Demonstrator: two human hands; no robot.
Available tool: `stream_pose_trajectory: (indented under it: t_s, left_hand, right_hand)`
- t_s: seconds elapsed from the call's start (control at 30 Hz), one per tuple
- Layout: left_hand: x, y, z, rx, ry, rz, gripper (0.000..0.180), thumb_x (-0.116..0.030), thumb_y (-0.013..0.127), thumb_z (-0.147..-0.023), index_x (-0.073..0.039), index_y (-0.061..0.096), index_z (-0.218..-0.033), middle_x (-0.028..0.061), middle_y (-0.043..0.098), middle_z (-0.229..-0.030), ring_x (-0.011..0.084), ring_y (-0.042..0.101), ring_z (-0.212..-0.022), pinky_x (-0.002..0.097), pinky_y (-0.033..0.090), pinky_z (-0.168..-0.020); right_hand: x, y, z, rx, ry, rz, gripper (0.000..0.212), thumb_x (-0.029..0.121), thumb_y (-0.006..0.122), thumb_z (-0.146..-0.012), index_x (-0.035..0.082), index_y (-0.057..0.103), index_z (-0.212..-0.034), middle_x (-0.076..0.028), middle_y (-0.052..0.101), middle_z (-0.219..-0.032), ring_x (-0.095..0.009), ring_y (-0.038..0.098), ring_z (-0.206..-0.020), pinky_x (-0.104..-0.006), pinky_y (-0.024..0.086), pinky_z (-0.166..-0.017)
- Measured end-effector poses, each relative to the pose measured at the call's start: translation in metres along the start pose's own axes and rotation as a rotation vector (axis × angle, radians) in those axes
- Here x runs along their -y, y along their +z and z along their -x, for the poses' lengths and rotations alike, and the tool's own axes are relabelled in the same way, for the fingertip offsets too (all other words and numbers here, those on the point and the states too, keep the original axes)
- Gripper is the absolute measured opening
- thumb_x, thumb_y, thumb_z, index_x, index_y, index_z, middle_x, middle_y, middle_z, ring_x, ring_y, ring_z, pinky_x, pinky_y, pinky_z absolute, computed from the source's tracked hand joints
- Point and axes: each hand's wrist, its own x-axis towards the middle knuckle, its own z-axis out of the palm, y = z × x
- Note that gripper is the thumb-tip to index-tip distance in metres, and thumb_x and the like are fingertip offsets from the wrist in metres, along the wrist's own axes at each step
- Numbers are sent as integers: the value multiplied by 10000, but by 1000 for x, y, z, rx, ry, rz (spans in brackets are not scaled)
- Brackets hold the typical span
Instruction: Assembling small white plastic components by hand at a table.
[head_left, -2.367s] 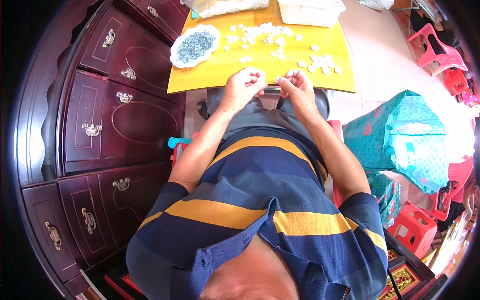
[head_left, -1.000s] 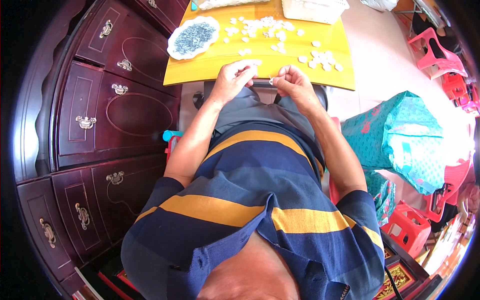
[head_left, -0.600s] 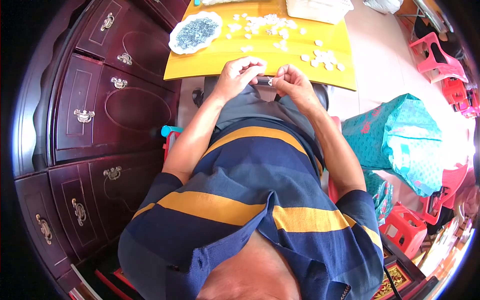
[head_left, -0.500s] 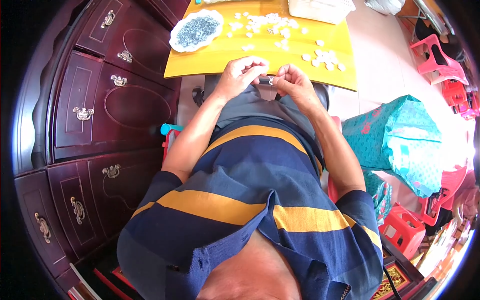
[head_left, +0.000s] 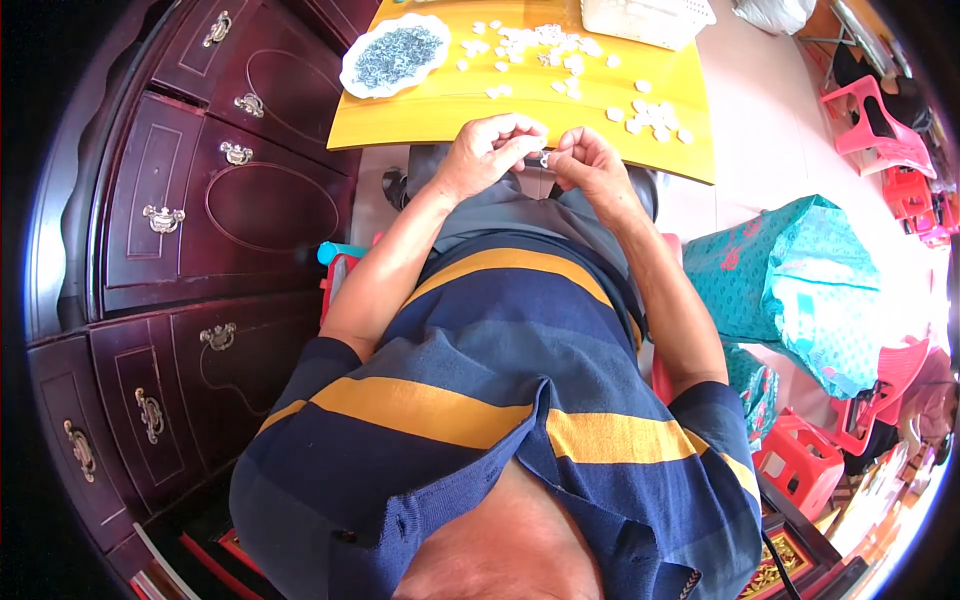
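Just off the near edge of the yellow table, my two hands are close together over my lap. My right hand (head_left: 592, 168) pinches a small whitish piece (head_left: 544, 159) between thumb and forefinger; its exact kind is too small to tell. My left hand (head_left: 490, 155) is closed in a pinch beside it, its fingertips close to that piece, and what they hold, if anything, cannot be made out. Beyond my hands, several small white pieces (head_left: 548, 40) lie scattered on the table. A white scalloped plate (head_left: 350, 75) at the left bears a heap of small dark grey metallic bits (head_left: 395, 58).
The yellow table (head_left: 470, 122) ends just ahead of my lap. A white plastic basket (head_left: 645, 22) stands at its far right. Dark wooden drawers (head_left: 270, 205) line my left. To my right are a teal bag (head_left: 790, 285) and red plastic stools (head_left: 800, 465).
My left hand has shifted slightly right, its fingertips nearer the piece in my right hand. The right hand stays nearly in place.
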Motion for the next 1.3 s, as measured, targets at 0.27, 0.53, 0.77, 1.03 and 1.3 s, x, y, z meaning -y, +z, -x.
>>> stream_pose_trajectory:
  t_s: [0.27,0.53,0.77,1.03,1.3]
  left_hand:
    - [0,1,0,8,11,-18,179,-128,645,-954,-1,693,-1071,32,717,-908,67,651,-753,228,549,-640]
    - [2,3,1,13,-4,-74,172,-97,635,-946,6,691,-1071,36,715,-873,64,640,-701,222,541,-622]
    - [2,7,1,8,23,-78,161,-91,641,-938,4,701,-1053,33,710,-844,67,623,-659,224,530,-604]
    - [3,6,2,4,30,-90,154,-97,644,-935,-3,711,-1036,35,706,-830,71,618,-657,232,526,-606]
    - [-1,11,1,-37,173,-217,225,-111,704,-872,-22,679,-1076,29,681,-821,77,604,-638,243,518,-603]
  right_hand:
    - [1,0,0,-10,4,-16,134,82,686,-922,91,576,-998,12,658,-820,-57,569,-676,-205,454,-612]
    - [-1,3,0,-23,-29,-32,121,64,683,-919,75,577,-976,24,624,-768,-53,554,-657,-203,443,-598]
    - [-4,8,1,-51,-53,-31,127,53,683,-915,64,582,-991,22,620,-777,-51,544,-649,-201,438,-591]
    - [0,12,5,-60,39,17,120,151,679,-941,68,673,-1028,21,665,-832,-48,560,-681,-207,456,-637]
    - [-3,11,3,-106,171,-87,110,170,674,-951,62,693,-958,9,663,-801,-60,563,-674,-204,466,-610]
